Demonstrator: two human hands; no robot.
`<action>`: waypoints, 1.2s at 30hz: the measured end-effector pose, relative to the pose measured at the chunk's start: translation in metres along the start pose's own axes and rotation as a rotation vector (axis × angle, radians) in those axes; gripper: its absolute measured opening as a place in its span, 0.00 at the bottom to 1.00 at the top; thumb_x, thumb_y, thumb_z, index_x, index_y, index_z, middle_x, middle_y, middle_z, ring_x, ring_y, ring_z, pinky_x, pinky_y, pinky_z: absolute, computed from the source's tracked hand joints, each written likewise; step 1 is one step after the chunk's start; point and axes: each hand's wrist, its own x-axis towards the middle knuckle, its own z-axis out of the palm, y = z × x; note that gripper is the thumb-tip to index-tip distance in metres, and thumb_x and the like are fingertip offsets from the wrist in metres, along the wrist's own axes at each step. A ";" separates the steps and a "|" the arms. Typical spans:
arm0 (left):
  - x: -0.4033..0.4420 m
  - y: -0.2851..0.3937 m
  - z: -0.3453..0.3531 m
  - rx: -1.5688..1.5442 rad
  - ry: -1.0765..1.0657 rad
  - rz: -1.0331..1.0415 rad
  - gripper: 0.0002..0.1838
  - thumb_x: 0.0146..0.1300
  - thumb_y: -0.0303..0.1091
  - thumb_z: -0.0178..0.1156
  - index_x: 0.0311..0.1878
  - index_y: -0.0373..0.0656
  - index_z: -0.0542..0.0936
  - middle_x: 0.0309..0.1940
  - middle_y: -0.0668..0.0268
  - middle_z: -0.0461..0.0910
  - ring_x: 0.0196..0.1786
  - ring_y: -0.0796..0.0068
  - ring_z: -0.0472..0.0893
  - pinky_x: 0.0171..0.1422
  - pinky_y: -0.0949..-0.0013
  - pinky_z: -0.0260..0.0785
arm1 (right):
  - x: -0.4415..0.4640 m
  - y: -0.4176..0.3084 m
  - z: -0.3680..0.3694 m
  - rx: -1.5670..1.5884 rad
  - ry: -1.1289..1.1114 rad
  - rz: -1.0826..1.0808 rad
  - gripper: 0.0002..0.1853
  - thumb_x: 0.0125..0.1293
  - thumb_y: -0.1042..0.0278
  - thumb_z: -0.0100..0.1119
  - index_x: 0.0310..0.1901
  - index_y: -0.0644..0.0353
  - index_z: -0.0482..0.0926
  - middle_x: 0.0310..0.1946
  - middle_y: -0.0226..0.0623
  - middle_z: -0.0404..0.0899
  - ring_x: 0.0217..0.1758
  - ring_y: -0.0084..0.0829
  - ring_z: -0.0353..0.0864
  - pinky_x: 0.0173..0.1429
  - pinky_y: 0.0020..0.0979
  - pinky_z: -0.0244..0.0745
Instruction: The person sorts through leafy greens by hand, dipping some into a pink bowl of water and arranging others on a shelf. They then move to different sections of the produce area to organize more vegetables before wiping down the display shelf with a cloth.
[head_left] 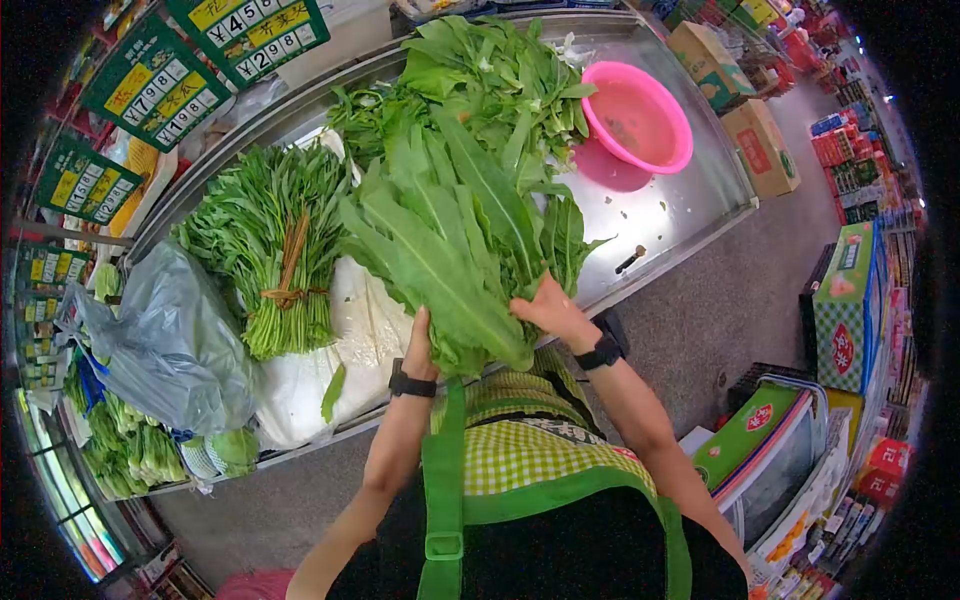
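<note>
**Both my hands are on a bunch of broad leaves**

I have the leaves (425, 235) between my hands over the near side of the metal table (690, 235), tips pointing away from me and lower ends towards my apron (550, 455). My left hand (419, 350) grips their left edge, thumb up along the side and fingers hidden beneath. My right hand (553, 312) is closed on the lower right, thumb on top. I'd say I hold them from both sides because such wide, floppy leaves would splay if I had them by one edge.

Just beyond is a looser pile of greens (470, 75), overlapped by my leaves. To the left lies a bundle (285, 240), its stems towards me and cinched by a tie (283, 297), which likely keeps the thin stalks together. A grey bag (185, 330) sits beside it. The pink bowl (655, 110) stands at the far right, probably there to be out of my arms' way. A single loose leaf (333, 392) lies near the front edge.
</note>
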 end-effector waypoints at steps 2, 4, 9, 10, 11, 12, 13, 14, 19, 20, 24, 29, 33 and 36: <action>-0.006 -0.007 -0.012 0.063 -0.054 0.086 0.37 0.58 0.59 0.47 0.63 0.42 0.56 0.59 0.59 0.62 0.58 0.63 0.67 0.60 0.60 0.61 | -0.013 -0.006 0.000 -0.168 0.046 -0.321 0.61 0.40 0.50 0.69 0.62 0.76 0.35 0.60 0.58 0.51 0.65 0.40 0.52 0.66 0.32 0.48; -0.008 -0.006 -0.009 0.103 -0.061 0.102 0.39 0.56 0.61 0.48 0.63 0.42 0.56 0.58 0.60 0.63 0.57 0.63 0.67 0.60 0.60 0.62 | -0.030 -0.015 -0.001 -0.220 0.058 -0.292 0.64 0.37 0.47 0.70 0.62 0.76 0.35 0.61 0.59 0.47 0.67 0.42 0.47 0.67 0.32 0.45; -0.008 -0.010 0.031 0.196 -0.124 0.171 0.43 0.53 0.65 0.49 0.63 0.43 0.56 0.58 0.60 0.63 0.57 0.64 0.67 0.59 0.61 0.63 | -0.067 -0.052 -0.014 -0.285 0.193 -0.337 0.72 0.25 0.42 0.74 0.61 0.77 0.33 0.62 0.58 0.46 0.67 0.46 0.46 0.68 0.35 0.44; -0.006 -0.014 0.042 0.204 -0.141 0.178 0.43 0.53 0.65 0.49 0.63 0.43 0.56 0.58 0.60 0.63 0.57 0.64 0.67 0.59 0.61 0.63 | -0.068 -0.050 -0.023 -0.297 0.222 -0.425 0.71 0.26 0.45 0.75 0.62 0.74 0.34 0.61 0.55 0.48 0.65 0.44 0.49 0.67 0.36 0.45; -0.005 -0.019 0.054 0.215 -0.161 0.182 0.43 0.52 0.65 0.49 0.63 0.43 0.56 0.58 0.60 0.63 0.57 0.64 0.67 0.59 0.61 0.63 | -0.071 -0.047 -0.034 -0.291 0.232 -0.436 0.71 0.26 0.45 0.75 0.62 0.74 0.34 0.61 0.55 0.48 0.65 0.44 0.49 0.67 0.36 0.45; -0.002 -0.026 0.066 0.224 -0.180 0.180 0.43 0.52 0.65 0.49 0.63 0.43 0.56 0.58 0.60 0.63 0.57 0.64 0.67 0.59 0.61 0.63 | -0.076 -0.044 -0.046 -0.207 0.245 -0.462 0.69 0.27 0.47 0.76 0.63 0.73 0.36 0.61 0.53 0.49 0.65 0.42 0.49 0.67 0.36 0.46; 0.001 -0.034 0.079 0.232 -0.199 0.177 0.43 0.52 0.66 0.49 0.63 0.43 0.56 0.58 0.60 0.63 0.57 0.64 0.67 0.59 0.61 0.63 | -0.081 -0.040 -0.059 -0.124 0.258 -0.485 0.67 0.28 0.49 0.76 0.63 0.72 0.37 0.61 0.52 0.49 0.65 0.40 0.49 0.67 0.35 0.46; 0.004 -0.045 0.093 0.244 -0.215 0.170 0.44 0.52 0.66 0.49 0.63 0.42 0.56 0.58 0.60 0.63 0.57 0.64 0.67 0.59 0.61 0.63 | -0.087 -0.037 -0.075 -0.120 0.272 -0.492 0.67 0.28 0.49 0.76 0.63 0.72 0.37 0.61 0.52 0.49 0.65 0.40 0.49 0.67 0.35 0.46; 0.027 -0.108 0.170 0.288 -0.312 0.102 0.45 0.51 0.67 0.49 0.63 0.42 0.56 0.58 0.60 0.64 0.57 0.65 0.67 0.58 0.61 0.63 | -0.134 -0.027 -0.165 0.045 0.231 -0.392 0.58 0.36 0.54 0.74 0.62 0.70 0.44 0.60 0.46 0.54 0.63 0.35 0.53 0.66 0.33 0.47; 0.030 -0.118 0.186 0.328 -0.315 0.080 0.47 0.48 0.69 0.49 0.63 0.42 0.56 0.58 0.61 0.64 0.57 0.66 0.67 0.58 0.62 0.63 | -0.139 -0.011 -0.179 -0.045 0.347 -0.452 0.55 0.37 0.54 0.73 0.61 0.69 0.47 0.58 0.45 0.58 0.62 0.36 0.56 0.65 0.33 0.49; 0.039 -0.154 0.249 0.565 -0.188 0.048 0.35 0.62 0.59 0.39 0.61 0.37 0.58 0.55 0.58 0.67 0.54 0.67 0.71 0.56 0.63 0.66 | -0.162 -0.001 -0.230 0.135 0.329 -0.346 0.52 0.39 0.54 0.73 0.61 0.69 0.49 0.57 0.43 0.60 0.61 0.33 0.57 0.64 0.32 0.51; 0.089 -0.175 0.288 0.446 -0.291 0.019 0.32 0.55 0.37 0.58 0.60 0.38 0.58 0.55 0.61 0.67 0.55 0.69 0.68 0.59 0.67 0.60 | -0.158 -0.007 -0.289 0.057 0.328 -0.374 0.47 0.40 0.70 0.70 0.60 0.67 0.49 0.54 0.41 0.63 0.57 0.32 0.63 0.61 0.32 0.57; 0.124 -0.168 0.347 0.404 -0.316 -0.025 0.32 0.55 0.33 0.58 0.61 0.38 0.57 0.53 0.62 0.68 0.55 0.70 0.69 0.59 0.68 0.61 | -0.141 -0.030 -0.334 0.171 0.300 -0.310 0.37 0.44 0.73 0.67 0.55 0.68 0.58 0.48 0.38 0.70 0.50 0.29 0.70 0.54 0.30 0.65; 0.159 -0.162 0.383 0.379 -0.439 0.123 0.32 0.55 0.34 0.58 0.60 0.38 0.57 0.53 0.63 0.68 0.54 0.70 0.69 0.57 0.68 0.63 | -0.124 -0.062 -0.370 0.042 0.289 -0.315 0.33 0.44 0.75 0.65 0.53 0.67 0.61 0.46 0.37 0.72 0.49 0.28 0.71 0.54 0.30 0.65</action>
